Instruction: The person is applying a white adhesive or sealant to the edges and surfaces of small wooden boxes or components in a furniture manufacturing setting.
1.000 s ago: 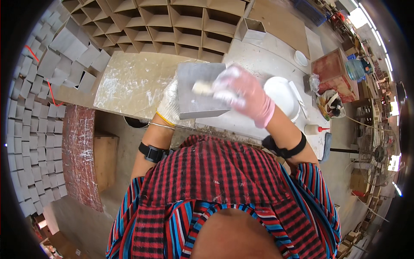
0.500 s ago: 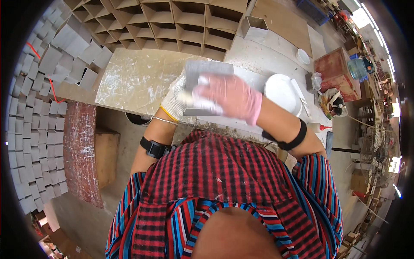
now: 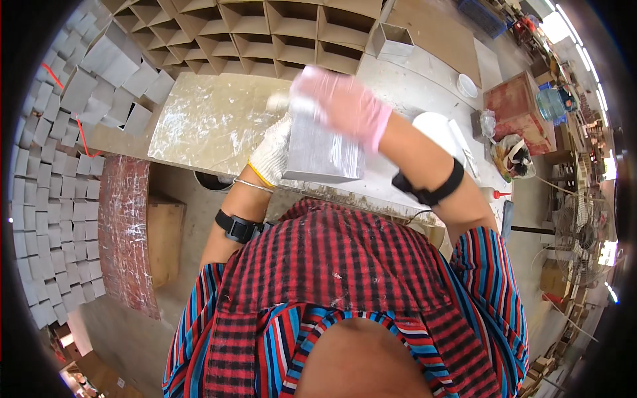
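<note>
A grey box with wet-looking white streaks on its right side sits at the front of the worktable. My left hand, in a white knit glove with a yellow cuff, grips the box from its left side; the box hides part of the fingers. Over the box's far top edge is my right hand in a pink glove, blurred by motion. Its fingers are bent over a white thing, mostly hidden and too smeared to name. Right of the box lies a round white plate, partly covered by my right forearm.
A cardboard compartment rack stands along the back. An open grey box and a white cup are at the far right. Many grey boxes are stacked at left. A red-tipped bottle and a fan are at right.
My right hand has moved up and away, from the middle of the box to its far edge. The box has tilted or turned, and its white-streaked side now shows. My left hand keeps its hold.
</note>
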Motion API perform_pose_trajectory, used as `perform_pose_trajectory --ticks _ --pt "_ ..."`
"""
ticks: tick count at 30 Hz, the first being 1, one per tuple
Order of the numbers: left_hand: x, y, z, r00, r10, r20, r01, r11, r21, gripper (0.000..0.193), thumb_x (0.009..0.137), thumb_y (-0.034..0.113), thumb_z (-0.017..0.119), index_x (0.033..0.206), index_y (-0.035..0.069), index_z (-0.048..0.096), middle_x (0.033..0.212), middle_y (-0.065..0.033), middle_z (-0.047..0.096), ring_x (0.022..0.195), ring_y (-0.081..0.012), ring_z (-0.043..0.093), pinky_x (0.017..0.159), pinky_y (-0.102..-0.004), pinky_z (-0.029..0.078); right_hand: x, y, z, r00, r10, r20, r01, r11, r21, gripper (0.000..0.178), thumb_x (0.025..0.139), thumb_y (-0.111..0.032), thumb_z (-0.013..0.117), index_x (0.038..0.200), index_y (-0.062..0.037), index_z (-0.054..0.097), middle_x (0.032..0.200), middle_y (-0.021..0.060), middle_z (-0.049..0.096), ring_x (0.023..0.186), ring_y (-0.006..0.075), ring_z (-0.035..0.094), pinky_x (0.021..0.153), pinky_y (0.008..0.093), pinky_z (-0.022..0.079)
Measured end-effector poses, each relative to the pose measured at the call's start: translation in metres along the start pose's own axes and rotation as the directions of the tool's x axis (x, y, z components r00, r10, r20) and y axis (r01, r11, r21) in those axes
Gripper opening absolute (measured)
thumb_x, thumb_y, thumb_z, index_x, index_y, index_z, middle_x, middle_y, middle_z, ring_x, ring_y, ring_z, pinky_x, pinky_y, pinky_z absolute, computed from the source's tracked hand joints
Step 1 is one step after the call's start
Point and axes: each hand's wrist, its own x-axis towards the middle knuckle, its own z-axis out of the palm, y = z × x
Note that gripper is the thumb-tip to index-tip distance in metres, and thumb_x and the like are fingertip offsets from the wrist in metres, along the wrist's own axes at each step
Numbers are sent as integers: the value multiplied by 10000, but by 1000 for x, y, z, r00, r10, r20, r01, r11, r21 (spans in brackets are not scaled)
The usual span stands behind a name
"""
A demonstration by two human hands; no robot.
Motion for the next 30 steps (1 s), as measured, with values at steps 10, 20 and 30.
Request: perform_pose_trajectory --ticks 10,20,30 --pt "-7 11 13 953 13 -302 -23 999 -30 416 878 353 400 1129 32 488 1063 -93 552 933 -192 549 792 -318 465 -27 57 -20 797 593 116 -282 195 939 243 863 -295 470 933 -72 535 778 20 555 658 65 483 536 184 358" --pt "-2 4 11 951 -21 -308 -6 996 -87 430 871 382 399 1120 45 497 1071 -94 547 942 -216 541 799 -336 457 -66 64 3 760 581 293 46 -496 867 288 872 -264 462 1037 -32 506 924 41 548 728 88 504 602 202 399" --pt "-11 15 -21 920 52 -389 -99 990 -100 476 871 423 372 1167 60 458 1140 -91 506 1009 -240 505 855 -360 426 -126 57 45 482 723 496 -613 -127 780 414 809 -229 551 1127 6 430 1000 87 522 866 128 488 769 283 397"
